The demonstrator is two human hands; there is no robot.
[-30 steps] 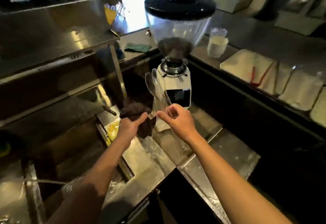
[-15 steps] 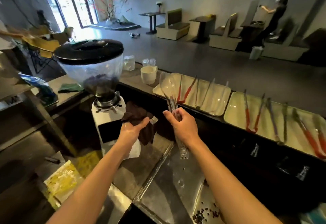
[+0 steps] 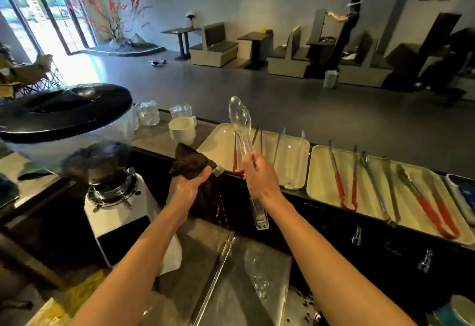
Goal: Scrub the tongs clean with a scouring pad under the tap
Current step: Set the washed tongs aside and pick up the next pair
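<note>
Right grip (image 3: 259, 182) is curled round the clear plastic tongs (image 3: 240, 120) at mid-shaft, fingers and thumb pinching them. The tongs stand nearly upright, scalloped ends up, hinge end hanging below the wrist, arms close together. Left grip (image 3: 187, 188) clutches the scouring pad (image 3: 190, 162) – dark brown, bunched, sticking up out of the fist. The pad is just beside the tongs on their left, not touching them. Both are held in the air over the steel table (image 3: 205, 253). A coffee grinder (image 3: 110, 212) with a black-lidded hopper stands at left, and a white mug (image 3: 182, 130) sits behind the pad. Two pale trays (image 3: 295, 161) (image 3: 321, 171) lie along the far ledge with red-handled and metal tongs (image 3: 344, 192) on them. Coffee beans (image 3: 305, 300) are scattered at lower right. A person (image 3: 347, 30) stands far back by the booths.
</note>
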